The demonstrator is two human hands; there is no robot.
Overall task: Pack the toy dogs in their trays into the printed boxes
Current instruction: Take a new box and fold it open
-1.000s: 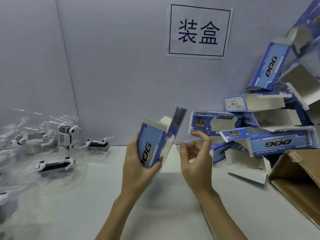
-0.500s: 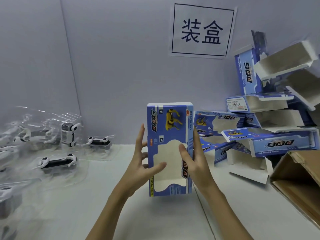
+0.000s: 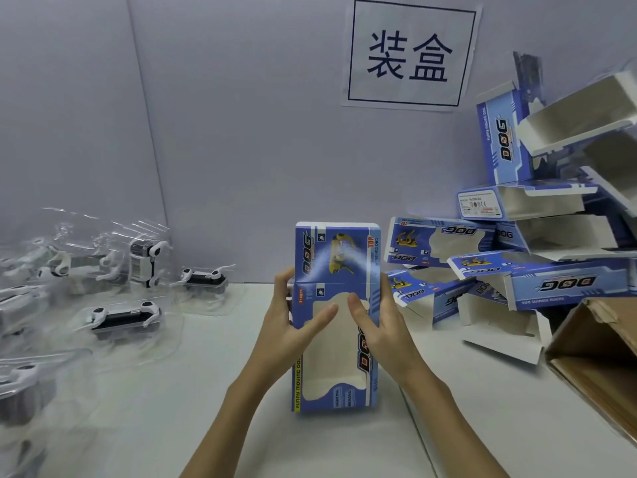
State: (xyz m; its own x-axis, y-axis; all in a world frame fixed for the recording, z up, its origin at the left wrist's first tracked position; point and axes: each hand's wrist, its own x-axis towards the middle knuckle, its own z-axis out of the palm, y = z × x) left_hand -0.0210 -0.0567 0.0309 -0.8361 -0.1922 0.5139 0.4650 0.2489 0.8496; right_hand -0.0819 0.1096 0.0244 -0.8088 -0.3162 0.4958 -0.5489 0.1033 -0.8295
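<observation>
A blue printed box [image 3: 336, 257] marked DOG stands upright in front of me, its cut-out window facing me. My left hand [image 3: 289, 326] grips its left edge, thumb across the window. My right hand [image 3: 382, 326] grips its right edge, thumb on the front. Several black-and-white toy dogs in clear plastic trays [image 3: 125, 317] lie on the white table at the left. One more tray [image 3: 203, 281] sits near the back wall.
A heap of open printed boxes [image 3: 537, 281] leans against the wall at the right. A brown cardboard carton [image 3: 599, 357] stands open at the right edge. A paper sign [image 3: 410, 53] hangs on the back wall.
The box went from tilted in my left hand alone to upright and front-facing, held by both hands. It now sits a little lower, and my thumbs have closed on its front.
</observation>
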